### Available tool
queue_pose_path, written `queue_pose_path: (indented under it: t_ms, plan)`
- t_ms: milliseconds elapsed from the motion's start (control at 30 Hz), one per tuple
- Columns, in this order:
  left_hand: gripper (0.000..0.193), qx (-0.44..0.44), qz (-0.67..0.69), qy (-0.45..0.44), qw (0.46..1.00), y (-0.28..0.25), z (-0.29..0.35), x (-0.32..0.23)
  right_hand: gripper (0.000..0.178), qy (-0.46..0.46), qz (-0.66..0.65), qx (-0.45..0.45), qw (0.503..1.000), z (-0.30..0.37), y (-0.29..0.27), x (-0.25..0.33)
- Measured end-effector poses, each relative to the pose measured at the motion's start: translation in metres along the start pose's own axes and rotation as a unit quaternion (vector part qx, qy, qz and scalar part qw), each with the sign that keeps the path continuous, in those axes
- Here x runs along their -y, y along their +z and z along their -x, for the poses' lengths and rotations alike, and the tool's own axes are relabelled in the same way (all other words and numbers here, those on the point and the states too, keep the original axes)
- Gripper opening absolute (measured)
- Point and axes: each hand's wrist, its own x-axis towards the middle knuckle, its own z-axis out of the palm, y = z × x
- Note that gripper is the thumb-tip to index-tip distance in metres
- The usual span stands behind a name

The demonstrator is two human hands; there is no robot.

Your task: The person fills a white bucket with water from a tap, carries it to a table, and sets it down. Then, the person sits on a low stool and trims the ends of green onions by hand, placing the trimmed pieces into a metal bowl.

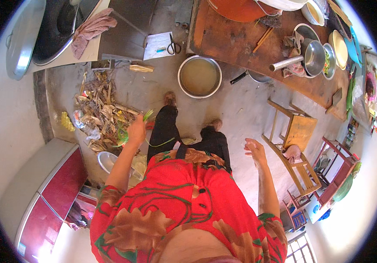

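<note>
Thin green vegetable stalks (148, 115) stick out of my closed left hand (137, 131), and more green leaves trail below it on both sides. That hand is held near a heap of dry husks and leaves (105, 107) on the floor. My right hand (255, 150) is raised out to the right, its fingers apart and slightly bent, with nothing in it. Ahead of my feet a round metal basin (180, 82) of cloudy water stands on the floor. A clear plastic bowl (105, 161) sits partly behind my left forearm.
A wooden table (228, 41) with pots and bowls fills the far right. Under its edge lies a dark-handled pan (239, 78). Scissors (173, 45) rest on white paper at the stove. A wooden chair (301, 131) stands right, a red cabinet (59, 188) left.
</note>
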Motion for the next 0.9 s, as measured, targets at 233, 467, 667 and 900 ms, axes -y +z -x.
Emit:
queue_pose_path:
  t_ms: [233, 467, 667, 900]
  plan:
    - [0.021, -0.005, -0.035, -0.049, 0.998, 0.018, 0.049, 0.021, 0.035, -0.023, -0.013, 0.018, 0.999, -0.03, 0.016, -0.061]
    - [0.019, 0.013, -0.098, 0.062, 0.993, 0.051, 0.066, -0.016, 0.034, 0.017, -0.069, -0.064, 0.995, 0.004, -0.007, -0.157]
    - [0.016, 0.019, -0.132, 0.122, 0.983, 0.063, 0.059, -0.037, 0.034, 0.051, -0.138, -0.112, 0.983, 0.033, -0.01, -0.236]
    - [0.016, 0.036, -0.139, 0.157, 0.977, 0.029, 0.03, -0.052, 0.034, 0.051, -0.156, -0.104, 0.981, 0.036, 0.017, -0.226]
